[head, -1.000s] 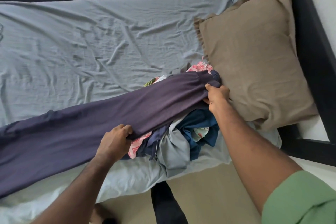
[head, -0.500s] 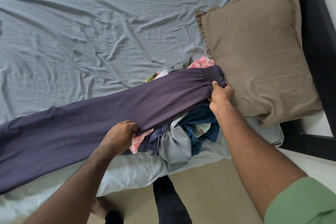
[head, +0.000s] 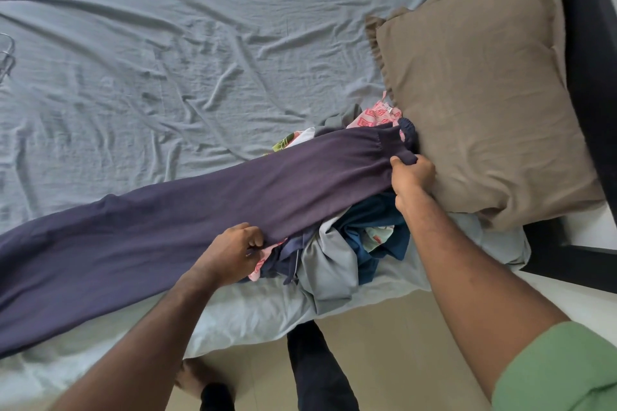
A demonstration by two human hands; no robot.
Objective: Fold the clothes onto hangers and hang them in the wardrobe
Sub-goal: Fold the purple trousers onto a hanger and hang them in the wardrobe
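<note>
Dark purple trousers (head: 173,230) lie stretched across the bed from the lower left up to the pillow. My right hand (head: 412,177) grips their elastic waistband next to the pillow. My left hand (head: 233,250) pinches the near edge of the same trousers about midway along. Under the waist end sits a pile of clothes (head: 347,243) in blue, grey and pink. Thin wire hangers (head: 6,57) show at the far left edge of the bed.
A wrinkled grey sheet (head: 167,77) covers the bed. A large brown pillow (head: 484,103) lies at the right against the dark bed frame (head: 594,77). Beige floor (head: 384,350) and my dark-trousered legs are below the bed edge.
Both hands keep their hold on the trousers. The right hand has shifted slightly down along the waistband, and the view has tilted a little.
</note>
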